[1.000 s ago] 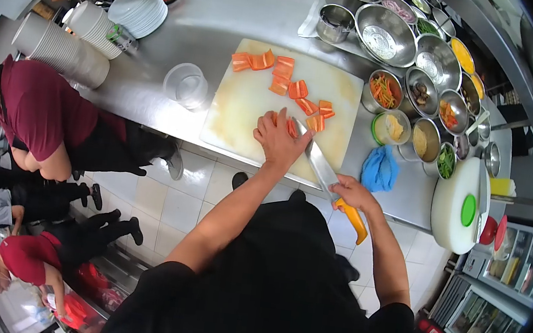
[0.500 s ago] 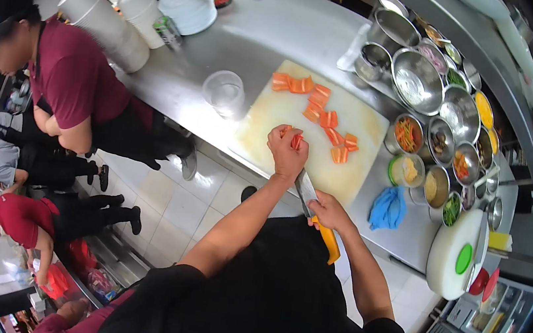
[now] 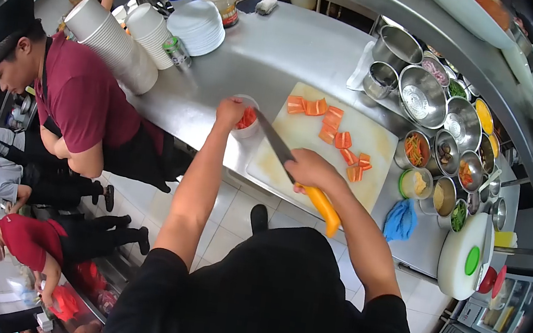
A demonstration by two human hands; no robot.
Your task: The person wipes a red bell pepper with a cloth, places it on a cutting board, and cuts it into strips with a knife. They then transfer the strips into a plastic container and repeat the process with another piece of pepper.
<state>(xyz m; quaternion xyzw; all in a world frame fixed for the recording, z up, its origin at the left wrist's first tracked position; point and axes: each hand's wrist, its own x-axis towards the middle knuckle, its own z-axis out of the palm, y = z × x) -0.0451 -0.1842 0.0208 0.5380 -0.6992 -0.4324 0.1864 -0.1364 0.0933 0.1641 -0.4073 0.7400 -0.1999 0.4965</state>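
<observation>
My left hand [image 3: 228,112] is closed at the near-left rim of a clear round plastic container [image 3: 244,132]. Chopped red pepper [image 3: 246,117] lies inside it. My right hand [image 3: 314,172] grips a large knife by its yellow handle [image 3: 322,212]. The knife's blade [image 3: 274,137] slants up and left, with its tip at the container's right rim. To the right is a white cutting board [image 3: 295,153], where several flat orange-red pepper pieces [image 3: 332,117] are strung out across its far half.
Steel bowls [image 3: 422,96] and tubs of cut ingredients line the right side. A blue cloth [image 3: 400,220] lies near the board. Stacked white tubs [image 3: 120,59], plates [image 3: 197,28] and a can [image 3: 176,51] stand left. A co-worker [image 3: 83,91] stands close by at the left.
My left hand has moved left from the board to the container, which now holds red pepper pieces. The knife has swung left, its tip reaching the container. The view has shifted slightly.
</observation>
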